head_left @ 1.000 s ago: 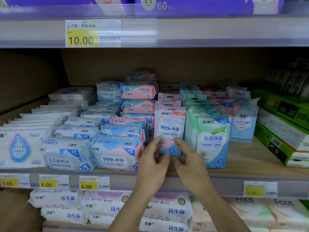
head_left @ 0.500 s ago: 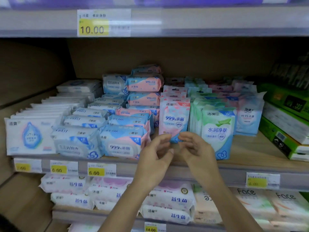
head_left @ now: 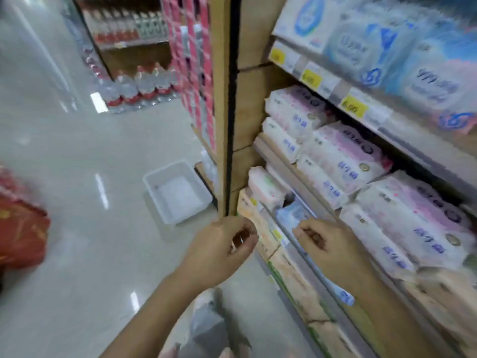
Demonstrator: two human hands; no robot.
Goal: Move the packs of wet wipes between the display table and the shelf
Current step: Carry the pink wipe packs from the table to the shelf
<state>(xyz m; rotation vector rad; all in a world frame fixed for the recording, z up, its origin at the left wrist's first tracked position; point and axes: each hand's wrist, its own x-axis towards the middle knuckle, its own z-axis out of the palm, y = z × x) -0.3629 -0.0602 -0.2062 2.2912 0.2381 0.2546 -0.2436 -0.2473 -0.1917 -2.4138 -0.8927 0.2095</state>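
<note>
Blurring past, white-and-pink packs of wet wipes fill the shelf; left hand and right hand loosely curled, empty.

Place: a shop aisle
Evidence: yellow price tags on shelf edges, stacked wipe packs, bottled water rows
</note>
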